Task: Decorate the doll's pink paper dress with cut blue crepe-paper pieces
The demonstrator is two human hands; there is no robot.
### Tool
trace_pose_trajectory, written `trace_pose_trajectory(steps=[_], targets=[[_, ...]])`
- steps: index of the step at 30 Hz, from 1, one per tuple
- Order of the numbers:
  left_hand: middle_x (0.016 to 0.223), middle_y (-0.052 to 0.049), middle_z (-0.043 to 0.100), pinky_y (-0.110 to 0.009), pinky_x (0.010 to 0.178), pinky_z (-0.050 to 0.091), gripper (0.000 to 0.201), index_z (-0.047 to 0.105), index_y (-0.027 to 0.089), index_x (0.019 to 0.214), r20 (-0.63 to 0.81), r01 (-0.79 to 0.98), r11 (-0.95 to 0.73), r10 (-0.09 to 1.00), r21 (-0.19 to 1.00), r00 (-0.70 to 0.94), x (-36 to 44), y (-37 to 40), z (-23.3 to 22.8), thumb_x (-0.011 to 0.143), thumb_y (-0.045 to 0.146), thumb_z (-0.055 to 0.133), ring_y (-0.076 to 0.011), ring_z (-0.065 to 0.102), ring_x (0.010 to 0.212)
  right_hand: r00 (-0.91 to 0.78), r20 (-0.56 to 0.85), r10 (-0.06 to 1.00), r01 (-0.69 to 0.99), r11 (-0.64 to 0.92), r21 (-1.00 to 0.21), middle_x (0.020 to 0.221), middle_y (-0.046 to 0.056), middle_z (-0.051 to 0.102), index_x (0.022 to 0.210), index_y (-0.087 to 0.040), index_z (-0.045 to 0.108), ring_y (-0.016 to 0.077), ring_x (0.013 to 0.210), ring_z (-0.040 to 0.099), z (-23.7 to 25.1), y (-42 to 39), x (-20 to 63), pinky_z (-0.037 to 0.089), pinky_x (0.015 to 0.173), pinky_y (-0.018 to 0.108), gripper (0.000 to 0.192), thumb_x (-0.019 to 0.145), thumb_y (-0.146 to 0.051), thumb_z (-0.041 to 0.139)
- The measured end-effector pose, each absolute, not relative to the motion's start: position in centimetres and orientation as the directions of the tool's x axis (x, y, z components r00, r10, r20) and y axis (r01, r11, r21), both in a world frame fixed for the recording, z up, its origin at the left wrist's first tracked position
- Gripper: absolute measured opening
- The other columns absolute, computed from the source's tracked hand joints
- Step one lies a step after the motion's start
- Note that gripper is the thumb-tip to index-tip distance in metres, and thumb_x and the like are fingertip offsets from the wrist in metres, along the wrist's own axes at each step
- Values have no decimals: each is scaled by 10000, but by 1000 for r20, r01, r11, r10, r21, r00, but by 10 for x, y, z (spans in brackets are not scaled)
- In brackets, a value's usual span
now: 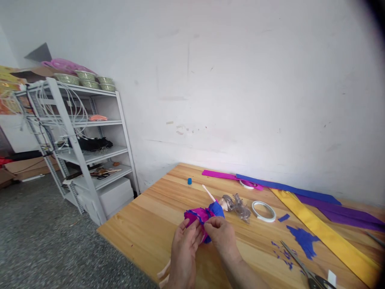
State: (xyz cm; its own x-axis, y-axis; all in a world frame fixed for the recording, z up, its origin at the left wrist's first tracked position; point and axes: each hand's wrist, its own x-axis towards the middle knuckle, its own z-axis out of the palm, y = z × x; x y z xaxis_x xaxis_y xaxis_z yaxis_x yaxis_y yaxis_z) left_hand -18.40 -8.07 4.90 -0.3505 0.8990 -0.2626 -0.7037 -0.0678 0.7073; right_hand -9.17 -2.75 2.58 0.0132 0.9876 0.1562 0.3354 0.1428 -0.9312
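Both your hands pinch the doll's [210, 210] magenta skirt: left hand [184, 245] and right hand [221, 233] grip closed on it; smoothing calls for steady fingers above the bench [144, 224].

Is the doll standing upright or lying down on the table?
Lying down. The doll rests flat on the table, one arm stretched out, while both hands pinch its skirt.

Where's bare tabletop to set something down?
Free: near-left corner of the wooden table, left of the left hand; also the strip between the small blue cap and the doll in magenta-blue paper dress. Crowded: right side, with white tape ring, blue paper scraps, scissors, yellow paper strip.
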Motion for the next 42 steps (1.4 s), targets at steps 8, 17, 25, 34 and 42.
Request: trace_pose_trajectory(steps=[8, 17, 25, 34, 42], targets=[[987, -129, 680, -382, 875, 489, 357, 468, 183, 1003, -252, -709, -78, 903, 701, -349, -185, -80, 45, 706, 85, 640, -239, 647, 931, 13, 113, 993, 324, 103, -940, 596, 15, 639, 565, -197, 633, 186, 606, 597, 26, -29, -92, 459, 548, 260, 154, 661, -254, 527], [1052, -144, 647, -372, 876, 488, 332, 450, 178, 1041, -242, -690, -73, 905, 720, -348, -187, -76, 39, 751, 67, 566, -240, 631, 970, 46, 78, 996, 347, 58, -936, 616, 23, 656, 578, -195, 645, 190, 622, 609, 25, -27, -95, 459, 565, 265, 154, 651, -237, 516], [1058, -150, 643, -362, 867, 489, 379, 442, 173, 1078, -232, -673, -62, 912, 737, -338, -185, -79, 42, 740, 112, 603, -241, 628, 974, 78, 84, 993, 376, 49, -925, 637, 24, 672, 567, -205, 645, 190, 609, 617, 26, -27, -96, 461, 555, 264, 132, 628, -219, 529], [1046, -156, 639, -379, 859, 496, 354, 447, 166, 1043, -225, -686, -86, 909, 723, -351, -188, -76, 38, 730, 82, 589, -251, 637, 951, 4, 132, 991, 366, 121, -923, 693, 24, 697, 622, -210, 700, 201, 712, 633, 28, -32, -86, 456, 651, 271, 220, 714, -275, 511], [1032, -162, 643, -362, 843, 505, 347, 430, 169, 1029, -212, -650, -90, 904, 754, -371, -190, -74, 38, 733, 69, 579, -255, 628, 972, 16, 96, 995, 337, 85, -938, 737, 29, 701, 702, -196, 716, 212, 741, 633, 30, -35, -76, 445, 662, 263, 242, 734, -339, 524]])
